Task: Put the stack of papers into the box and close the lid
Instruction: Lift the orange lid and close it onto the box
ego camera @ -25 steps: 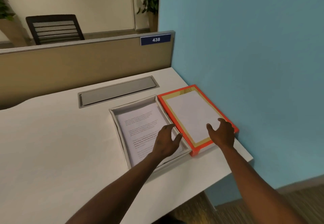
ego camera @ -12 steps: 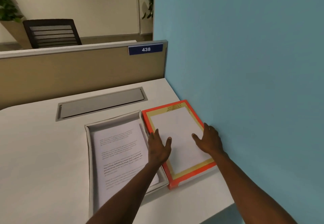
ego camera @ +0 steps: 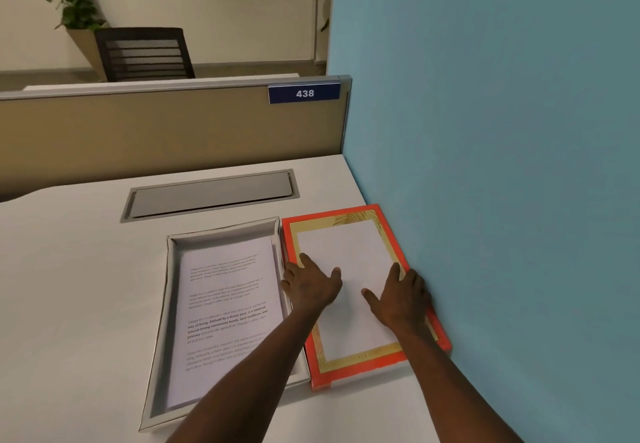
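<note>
A shallow grey box [ego camera: 162,321] lies open on the white desk, and the stack of printed papers [ego camera: 225,311] lies inside it. Right beside it, against the blue wall, lies the orange-edged lid [ego camera: 349,245], flat, with a white middle and a gold border. My left hand [ego camera: 310,285] rests on the lid's left edge, fingers spread. My right hand [ego camera: 401,295] lies flat near the lid's right edge, fingers apart. Neither hand is closed around the lid.
A blue partition wall [ego camera: 485,165] runs close along the right of the lid. A grey cable flap [ego camera: 211,194] is set into the desk [ego camera: 69,286] behind the box. A beige divider [ego camera: 156,127] with a "438" tag bounds the back.
Both hands have moved forward onto the lid, the left one shifting from above the box to the lid's left edge. The camera has come closer.
</note>
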`<action>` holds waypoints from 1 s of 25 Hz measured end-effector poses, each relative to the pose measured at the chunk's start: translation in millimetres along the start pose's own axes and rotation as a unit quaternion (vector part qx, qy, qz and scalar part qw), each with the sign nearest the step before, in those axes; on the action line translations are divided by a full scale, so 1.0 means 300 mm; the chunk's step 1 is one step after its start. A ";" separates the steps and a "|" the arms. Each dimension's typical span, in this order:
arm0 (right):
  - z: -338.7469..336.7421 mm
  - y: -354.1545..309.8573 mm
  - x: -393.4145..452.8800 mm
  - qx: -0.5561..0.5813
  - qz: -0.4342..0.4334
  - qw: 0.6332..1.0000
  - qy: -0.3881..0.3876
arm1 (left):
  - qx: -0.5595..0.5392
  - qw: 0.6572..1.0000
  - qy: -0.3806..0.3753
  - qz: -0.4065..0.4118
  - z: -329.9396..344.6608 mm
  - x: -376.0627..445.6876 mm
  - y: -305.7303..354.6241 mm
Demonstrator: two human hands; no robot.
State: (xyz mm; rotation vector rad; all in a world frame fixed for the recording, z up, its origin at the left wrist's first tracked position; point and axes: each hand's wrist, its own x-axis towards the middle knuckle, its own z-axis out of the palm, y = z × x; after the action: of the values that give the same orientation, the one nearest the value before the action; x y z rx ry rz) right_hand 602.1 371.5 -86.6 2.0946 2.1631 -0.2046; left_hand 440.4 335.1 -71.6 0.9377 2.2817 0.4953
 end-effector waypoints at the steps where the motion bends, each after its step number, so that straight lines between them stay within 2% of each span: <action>1: 0.001 0.003 0.001 0.001 -0.001 1.000 0.002 | -0.006 1.000 0.005 -0.004 0.001 0.004 0.001; 5: -0.006 -0.002 0.009 0.032 0.004 0.999 0.009 | -0.065 0.996 0.045 -0.030 -0.004 0.019 0.023; 10: 0.004 -0.006 0.009 0.024 0.002 1.000 0.019 | -0.232 0.966 0.105 -0.038 -0.056 0.072 -0.001; 12: 0.011 -0.002 0.001 0.029 0.004 0.999 0.025 | -0.281 0.954 0.103 0.005 -0.065 0.046 -0.020; 15: 0.015 0.004 -0.008 0.030 0.007 0.999 0.034 | -0.287 0.953 0.078 0.058 -0.053 -0.009 -0.033; 20: 0.016 0.010 -0.014 0.054 0.020 0.998 0.028 | -0.284 0.956 0.052 0.056 -0.041 0.017 -0.060; 25: -0.026 0.048 -0.007 0.176 0.019 0.983 0.044 | -0.355 0.931 0.053 0.074 -0.103 -0.024 -0.053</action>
State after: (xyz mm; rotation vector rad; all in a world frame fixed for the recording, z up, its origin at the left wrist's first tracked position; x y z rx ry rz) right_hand 616.7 371.2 -78.7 2.3659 2.2744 -0.5374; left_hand 416.1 315.7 -54.5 0.7120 1.8794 1.3504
